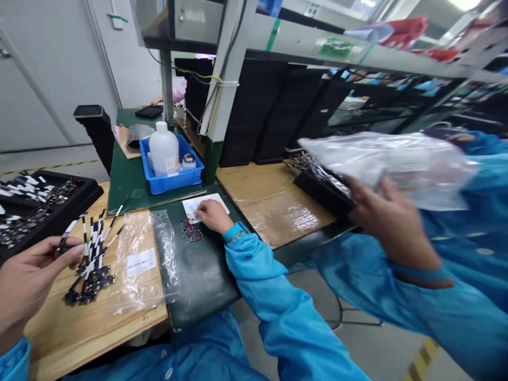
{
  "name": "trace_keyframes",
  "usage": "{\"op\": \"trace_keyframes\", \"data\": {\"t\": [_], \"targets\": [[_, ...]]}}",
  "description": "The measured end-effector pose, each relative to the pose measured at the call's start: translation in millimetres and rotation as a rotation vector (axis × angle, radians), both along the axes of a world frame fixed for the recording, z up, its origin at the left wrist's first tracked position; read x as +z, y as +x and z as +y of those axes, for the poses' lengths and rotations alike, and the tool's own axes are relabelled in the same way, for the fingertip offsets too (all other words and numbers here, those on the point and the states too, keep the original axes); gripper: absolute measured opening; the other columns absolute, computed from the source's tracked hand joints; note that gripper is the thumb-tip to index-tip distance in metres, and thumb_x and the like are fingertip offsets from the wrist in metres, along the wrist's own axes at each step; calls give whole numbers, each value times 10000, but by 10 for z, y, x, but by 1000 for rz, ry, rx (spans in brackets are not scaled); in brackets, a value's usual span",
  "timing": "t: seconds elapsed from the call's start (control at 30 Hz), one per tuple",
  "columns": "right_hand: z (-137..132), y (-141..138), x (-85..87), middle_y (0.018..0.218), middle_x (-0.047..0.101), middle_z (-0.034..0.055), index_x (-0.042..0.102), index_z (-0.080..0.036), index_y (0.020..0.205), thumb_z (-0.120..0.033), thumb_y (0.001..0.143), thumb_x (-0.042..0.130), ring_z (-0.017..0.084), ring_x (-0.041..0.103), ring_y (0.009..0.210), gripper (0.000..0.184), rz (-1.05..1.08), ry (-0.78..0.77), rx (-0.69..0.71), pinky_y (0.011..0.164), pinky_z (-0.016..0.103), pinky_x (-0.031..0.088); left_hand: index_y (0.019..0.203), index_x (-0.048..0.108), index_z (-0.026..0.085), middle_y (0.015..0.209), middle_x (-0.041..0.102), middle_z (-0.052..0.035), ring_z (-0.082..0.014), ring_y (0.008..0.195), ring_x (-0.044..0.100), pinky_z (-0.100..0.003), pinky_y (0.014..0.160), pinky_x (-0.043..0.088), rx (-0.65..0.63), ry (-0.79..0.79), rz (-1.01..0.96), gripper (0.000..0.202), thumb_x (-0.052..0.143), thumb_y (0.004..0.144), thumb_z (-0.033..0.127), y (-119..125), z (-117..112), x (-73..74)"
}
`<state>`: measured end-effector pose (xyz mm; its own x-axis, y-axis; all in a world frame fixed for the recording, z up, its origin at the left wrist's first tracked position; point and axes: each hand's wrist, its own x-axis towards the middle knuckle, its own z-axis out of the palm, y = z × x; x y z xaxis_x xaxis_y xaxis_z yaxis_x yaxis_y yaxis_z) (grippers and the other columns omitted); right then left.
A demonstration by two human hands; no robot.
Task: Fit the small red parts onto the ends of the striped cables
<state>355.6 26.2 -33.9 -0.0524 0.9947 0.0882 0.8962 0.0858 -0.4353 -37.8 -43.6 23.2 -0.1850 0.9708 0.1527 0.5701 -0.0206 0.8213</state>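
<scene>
At the left, my left hand point(35, 275) pinches a small flex cable point(67, 233) with a black end and a white strip. Beside its fingertips, on the wooden board, lies a loose pile of similar black-and-white flex cables point(93, 259). My right hand point(214, 214) is closed, its fingertips pressed together over a white paper card point(216, 199) on the dark green mat; whatever they hold is too small to see. Just below these fingers is a heap of tiny dark and reddish parts point(192, 233). A clear plastic bag with a white label point(142, 262) lies flat between my hands.
A black tray point(89, 193) of flex cables stands far left. Behind the mat, a blue bin point(174, 182) holds a white bottle point(163, 148) and a small jar. At right, a co-worker's hand point(397, 227) is beside a plastic bag point(392, 159) and a black tray. A metal post point(226, 74) rises behind.
</scene>
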Motion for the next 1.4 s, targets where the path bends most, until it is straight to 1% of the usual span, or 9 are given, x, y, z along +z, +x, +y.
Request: {"op": "trace_keyframes", "data": {"t": [0.1,0.23,0.4,0.53,0.77,0.97,1.1,1.27,1.4], "targets": [[-1,-78,-32,984,710,112,717,-157,877,-342,885,660,222,618,955,194,-56,-5,-23,835,299,416,895,727,226,785,683,27,-142,704,591,-218,645,508,-92,-56,-231,412,816,673,561,286,172,5],[-20,-151,-53,1032,685,143,700,-144,883,-273,917,587,261,599,1013,174,-103,4,-31,861,349,416,935,698,182,731,628,29,-117,650,531,-218,620,449,-172,-55,-401,399,834,697,472,529,352,-148],[-36,-187,-73,1061,668,169,679,-125,906,-241,922,570,276,581,1024,160,-97,25,-26,873,370,412,977,691,188,688,614,34,-122,640,542,-226,648,445,-199,-44,-401,369,801,747,455,592,374,-447],[-29,-164,-65,1033,672,133,653,-142,916,-239,948,553,245,579,1001,143,-27,63,-46,860,337,407,976,693,196,707,634,32,-116,648,556,-206,636,456,-178,-85,-448,378,807,734,462,605,302,-569],[-9,-101,-90,814,676,22,629,-166,903,-232,952,573,156,597,754,99,180,125,-29,729,258,423,989,693,199,698,649,38,-110,626,567,-202,640,493,-158,-133,-475,423,822,701,480,680,256,-577],[-8,-120,-128,872,733,41,680,-162,1049,-179,878,644,174,656,794,175,312,167,-13,788,282,478,1002,683,176,672,648,40,-108,623,569,-211,656,485,-171,-147,-455,409,808,741,463,698,239,-526],[-20,-150,-103,969,755,60,720,-176,935,-163,904,592,192,676,895,132,359,208,12,848,299,484,1002,678,166,682,672,22,-122,633,606,-220,665,516,-169,-155,-450,460,812,716,500,736,217,-492],[-81,-241,-50,888,740,34,700,-174,878,-166,909,589,167,664,841,116,377,262,29,808,269,483,974,671,174,777,720,-15,-161,672,689,-249,700,589,-113,-190,-475,550,845,612,549,781,202,-471],[-202,-399,-20,885,727,47,681,-168,889,-193,922,593,162,646,858,97,362,405,176,841,272,478,1368,471,290,794,745,12,-192,681,733,-286,704,622,-105,-110,-416,843,840,631,467,805,197,-505]]}}
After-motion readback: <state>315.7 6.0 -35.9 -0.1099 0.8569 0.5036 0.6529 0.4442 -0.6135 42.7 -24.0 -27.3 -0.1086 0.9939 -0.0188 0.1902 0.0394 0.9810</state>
